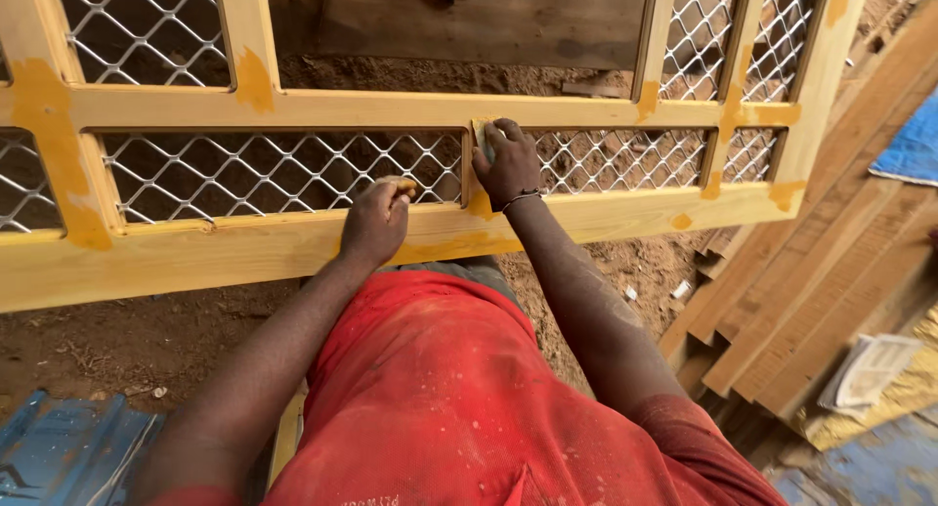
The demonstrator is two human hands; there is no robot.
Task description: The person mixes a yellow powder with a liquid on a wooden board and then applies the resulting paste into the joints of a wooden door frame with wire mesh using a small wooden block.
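Wooden frame (293, 242): a pale, yellowish frame of rails and uprights lies flat in front of you, across the upper half of the view, above sandy ground.
Mesh (274, 174): silver diamond-pattern wire fills the frame's openings; 1 opening at the top middle shows only ground and a board below it.
Filler patches (49, 125): orange-yellow smears sit on the joints where rails and uprights meet, also under your right hand.
Right hand (508, 162): your hand lies palm down on the short upright between 2 mesh panels, fingers curled over a small pale pad (481, 135) and pressing it against the wood. A thin dark band circles the wrist.
Left hand (376, 218): your hand is closed in a loose fist on the inner edge of the near rail, just beside the mesh; a small yellowish bit (403, 185) shows at the fingertips, too small to tell what it is.
Spacing: your 2 hands are near each other, not touching.
Ground (147, 340): brown sandy soil with scraps.
Planks (811, 301): stacked boards lie to your right, folded paper (870, 369) on them.
Blue sheet (59, 447): at lower left.
Clothing: your red shirt (459, 399), dusted with pale specks.
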